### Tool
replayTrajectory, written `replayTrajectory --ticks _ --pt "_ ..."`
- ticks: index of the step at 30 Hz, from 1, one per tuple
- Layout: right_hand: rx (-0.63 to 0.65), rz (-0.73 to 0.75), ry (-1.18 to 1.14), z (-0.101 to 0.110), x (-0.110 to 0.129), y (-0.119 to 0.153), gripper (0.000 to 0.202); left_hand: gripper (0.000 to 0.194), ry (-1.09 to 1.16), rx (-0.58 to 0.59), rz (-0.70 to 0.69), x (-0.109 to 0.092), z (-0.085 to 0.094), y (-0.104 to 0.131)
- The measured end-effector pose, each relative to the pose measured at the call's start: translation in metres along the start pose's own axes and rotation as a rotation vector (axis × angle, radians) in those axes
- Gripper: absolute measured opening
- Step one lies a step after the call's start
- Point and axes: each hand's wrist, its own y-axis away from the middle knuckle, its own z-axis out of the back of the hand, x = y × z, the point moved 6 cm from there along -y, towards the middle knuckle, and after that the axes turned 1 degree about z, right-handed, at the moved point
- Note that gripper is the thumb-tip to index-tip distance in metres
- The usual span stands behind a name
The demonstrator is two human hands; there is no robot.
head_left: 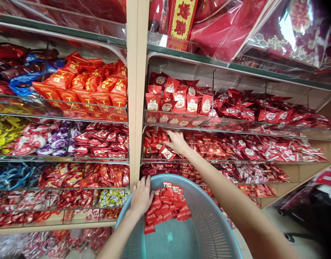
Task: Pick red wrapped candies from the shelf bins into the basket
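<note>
While the left hand (142, 195), fingers spread, grips the rim of the round, perforated plastic basket (170, 236) holding shiny red packets (168, 205), the right hand (177, 142), fingers loosely parted, touches glossy wrapped candies (156, 140).

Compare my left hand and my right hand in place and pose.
The left hand is at the rim of the blue basket, while the right hand reaches over red packets on a shelf. The left hand's fingers point mostly forward, away from you; the right hand's point more to the left. Both hands are bare.
</note>
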Motion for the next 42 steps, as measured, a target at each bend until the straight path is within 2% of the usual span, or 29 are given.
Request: replayTrajectory --ticks 3,6,9,12,15,18,21,27,31,34,38,42 --pt "-0.02 0.094 -0.088 0.014 0.025 0.028 0.051 0.055 0.047 -0.009 -0.001 0.002 0.002 -0.002" --pt "0.022 0.22 -0.142 0.016 0.052 0.067 0.051 0.051 0.154 -0.019 0.017 0.007 0.006 -0.004" --pt "0.129 0.301 -0.184 -0.001 0.071 0.107 0.047 0.048 0.249 -0.031 0.009 0.01 0.009 -0.005" --pt "0.252 0.316 -0.205 -0.032 0.079 0.136 0.044 0.043 0.306 -0.059 -0.029 0.011 0.01 -0.004" --pt "0.31 0.335 -0.198 -0.06 0.084 0.148 0.041 0.04 0.34 -0.091 -0.053 0.011 0.01 -0.003" --pt "0.321 0.393 -0.159 -0.079 0.089 0.149 0.031 0.04 0.376 -0.111 -0.056 0.012 0.01 -0.003" --pt "0.307 0.458 -0.104 -0.093 0.092 0.149 0.024 0.042 0.414 -0.118 -0.05 0.014 0.01 -0.004" --pt "0.364 0.479 -0.054 -0.113 0.085 0.159 0.031 0.04 0.408 -0.126 -0.042 0.014 0.011 -0.003" --pt "0.363 0.403 -0.133 -0.106 0.075 0.159 0.038 0.04 0.402 -0.129 -0.041 0.013 0.01 -0.004" --pt "0.297 0.318 -0.186 -0.092 0.063 0.15 0.038 0.04 0.402 -0.123 -0.043 0.014 0.009 -0.004" --pt "0.091 0.266 -0.234 -0.059 0.05 0.124 0.034 0.036 0.409 -0.111 -0.033 0.013 0.01 -0.003" --pt "-0.105 0.187 -0.196 -0.024 0.04 0.083 0.03 0.03 0.398 -0.099 -0.019 0.012 0.011 -0.002"
